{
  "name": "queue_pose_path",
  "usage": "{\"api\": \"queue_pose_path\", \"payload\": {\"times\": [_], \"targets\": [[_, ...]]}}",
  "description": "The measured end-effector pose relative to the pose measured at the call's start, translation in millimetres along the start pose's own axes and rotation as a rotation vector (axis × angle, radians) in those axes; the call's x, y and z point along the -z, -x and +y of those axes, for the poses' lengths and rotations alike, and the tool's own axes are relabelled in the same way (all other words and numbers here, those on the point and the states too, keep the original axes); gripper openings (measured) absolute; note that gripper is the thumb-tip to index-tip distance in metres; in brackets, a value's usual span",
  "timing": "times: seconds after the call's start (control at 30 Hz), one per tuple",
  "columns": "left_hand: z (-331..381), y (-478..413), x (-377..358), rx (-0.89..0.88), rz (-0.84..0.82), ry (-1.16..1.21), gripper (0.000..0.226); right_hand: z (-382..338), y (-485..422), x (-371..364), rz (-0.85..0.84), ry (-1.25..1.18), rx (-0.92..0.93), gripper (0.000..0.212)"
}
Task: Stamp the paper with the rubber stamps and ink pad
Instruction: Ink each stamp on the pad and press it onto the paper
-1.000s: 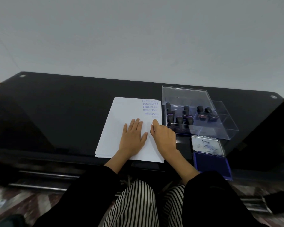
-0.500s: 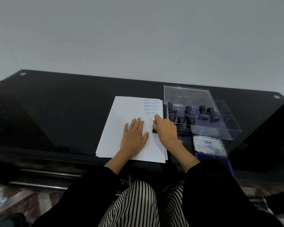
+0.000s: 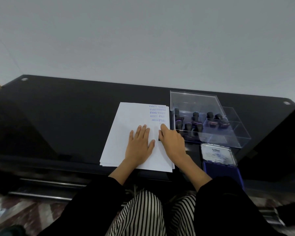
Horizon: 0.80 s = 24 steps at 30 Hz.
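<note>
Paper (image 3: 126, 133) is what I pick out first against the desk (image 3: 66, 116), a glossy black slab that mirrors the pale wall. It is a thin, squared stack of matte white sheets lying mid-desk, its near edge at the desk's front lip. Just beside the stack, at its 3 o'clock, stands a clear plastic box (image 3: 228, 133), hard-walled and rectangular. Spare stamps (image 3: 195, 116) with rounded dark handles stand upright inside it. At 5 o'clock from the paper lies the ink pad (image 3: 223, 171), a flat blue tray. Its white-labelled lid (image 3: 217, 153) is folded open on the far side, toward the box. Rows of blue printed words (image 3: 157, 114) fill the sheet's 1 o'clock corner. The left hand (image 3: 140, 145) lies flat on the paper, fingers straight and slightly spread, holding nothing. At its 3 o'clock, near its thumb, the right hand (image 3: 172, 142) has its fingers curled round a rubber stamp (image 3: 159, 139), held down against the sheet. I can see only a dark sliver of it under the fingers.
</note>
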<state>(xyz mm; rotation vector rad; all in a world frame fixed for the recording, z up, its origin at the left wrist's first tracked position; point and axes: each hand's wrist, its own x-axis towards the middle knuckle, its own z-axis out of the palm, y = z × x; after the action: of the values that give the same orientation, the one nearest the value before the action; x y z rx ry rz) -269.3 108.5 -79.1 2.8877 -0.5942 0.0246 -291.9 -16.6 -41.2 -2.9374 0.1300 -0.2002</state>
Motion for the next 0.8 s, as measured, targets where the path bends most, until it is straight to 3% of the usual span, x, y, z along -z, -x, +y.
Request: {"api": "queue_pose_path", "payload": {"times": [0.23,0.33,0.6,0.7,0.8], "targets": [[0.7,-0.3,-1.1,0.007,0.011,0.015,0.058,-3.0,12.5,0.3,-0.003,-0.089,-0.044,0.024],[-0.5,-0.1,-3.6,0.009,0.036,0.042,0.057,-3.8,20.4,4.2,0.020,-0.230,-0.099,0.015],[-2.7,1.7,-2.5,-0.037,0.230,0.199,0.040,40.4,71.6,18.4,0.213,-0.467,-0.205,0.016],[2.1,3.4,-0.5,-0.105,0.345,0.180,0.028,52.3,81.6,21.3,0.223,-0.515,-0.262,0.017],[9.9,7.8,5.8,-0.139,0.337,0.134,0.032,57.0,90.7,22.6,0.208,-0.522,-0.293,0.018]]}}
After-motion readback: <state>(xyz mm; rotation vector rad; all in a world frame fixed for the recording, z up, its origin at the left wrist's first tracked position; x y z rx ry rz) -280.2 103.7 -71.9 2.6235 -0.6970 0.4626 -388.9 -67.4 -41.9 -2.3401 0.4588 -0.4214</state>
